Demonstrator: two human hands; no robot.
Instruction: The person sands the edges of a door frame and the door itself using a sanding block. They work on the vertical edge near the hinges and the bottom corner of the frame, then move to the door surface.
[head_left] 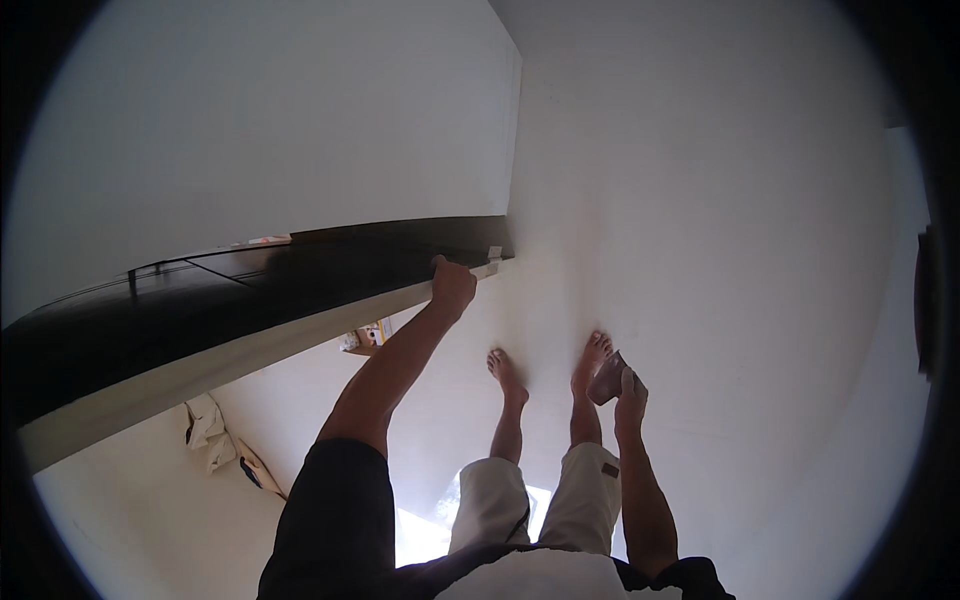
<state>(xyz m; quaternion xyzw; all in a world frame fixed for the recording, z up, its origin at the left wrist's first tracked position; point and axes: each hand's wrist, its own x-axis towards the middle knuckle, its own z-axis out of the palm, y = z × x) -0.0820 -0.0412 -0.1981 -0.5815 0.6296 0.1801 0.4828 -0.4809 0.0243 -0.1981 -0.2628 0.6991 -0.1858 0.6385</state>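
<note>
My left arm reaches forward to the long black countertop [330, 265]. There my left hand [455, 287] is closed, its fingers curled at the pale front edge [330, 318] near the right end. Whether something small is in those fingers I cannot make out. A small white piece [495, 253] lies just beyond them, at the counter's corner. Lower and to the right, my right hand [630, 400] grips a flat, dark brown piece [607, 379], wallet-like in shape, with the thumb on its face. It is held above my right foot [597, 348], clear of the counter.
A white wall [300, 110] rises behind the counter and ends at a vertical corner. Beneath the counter are a small box with packets [368, 337] and some pale bags [205, 430] on the light floor [700, 300]. A dark object [925, 300] stands at the far right rim.
</note>
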